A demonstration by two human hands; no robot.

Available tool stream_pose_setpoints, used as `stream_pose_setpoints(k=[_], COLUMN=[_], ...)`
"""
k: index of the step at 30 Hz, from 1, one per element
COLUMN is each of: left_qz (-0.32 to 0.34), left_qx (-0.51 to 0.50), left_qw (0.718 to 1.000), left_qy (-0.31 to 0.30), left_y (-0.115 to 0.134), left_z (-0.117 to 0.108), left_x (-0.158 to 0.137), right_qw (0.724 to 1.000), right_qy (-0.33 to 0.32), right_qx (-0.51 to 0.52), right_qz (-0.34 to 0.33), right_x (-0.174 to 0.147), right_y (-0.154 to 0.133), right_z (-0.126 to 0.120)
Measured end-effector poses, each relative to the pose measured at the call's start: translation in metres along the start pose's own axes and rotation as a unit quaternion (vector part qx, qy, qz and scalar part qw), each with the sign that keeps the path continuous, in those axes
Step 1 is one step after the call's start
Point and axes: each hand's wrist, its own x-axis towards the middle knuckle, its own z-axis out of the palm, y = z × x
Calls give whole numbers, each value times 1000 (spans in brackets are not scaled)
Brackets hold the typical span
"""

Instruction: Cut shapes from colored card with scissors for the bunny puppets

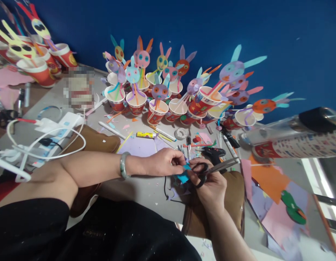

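White cables (75, 132) looped over a power strip (66, 125) at the left, close to the left forearm, so an elbow kept clear of them would have been less likely to snag. A bracelet (125, 165) circled the left wrist, and purple paper (137, 146) lay just beyond it.

The left hand (165, 162) had its thumb and forefinger together, pinched on the blue piece (185, 175). A light pinch close to the worked edge seemed best, since the piece looked thin enough to crease under a hard squeeze.

The blue piece was between the two hands, in front of the paper cups (156, 117) and above purple scraps (176, 194). Fingers covered part of it, so its full outline could not be told.

Right of it, the right hand (211, 188) was closed around the black handles of the scissors (220, 166), its fingertips close against the blue piece; whether they also gripped it was hard to tell. The blades pointed right, away from the piece, a sound way to park them while fingers did the fine work. For any cut, steady support beside the line and short snips would have suited so small a piece. The glue gun (214, 153) sat just behind the scissors, so the blades needed room there.
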Motion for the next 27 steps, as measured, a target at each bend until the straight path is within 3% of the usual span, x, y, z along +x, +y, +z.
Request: stream_pose_setpoints(k=[10, 14, 20, 27], left_qz=[-50, -70, -82, -86], left_qx=[-151, -215, -280, -315], left_qw=[987, 971, 951, 938], left_qy=[37, 82, 106, 112], left_y=[14, 27, 31, 28], left_z=[1, -3, -2, 0], left_x=[1, 1, 4, 5], right_qw=[998, 993, 983, 978], right_qy=[33, -34, -174, -195], right_qx=[57, 114, 29, -8], right_qz=[24, 28, 54, 73], right_x=[-4, -3, 0, 0], right_y=[11, 15, 4, 3], right_z=[-2, -3, 0, 6])
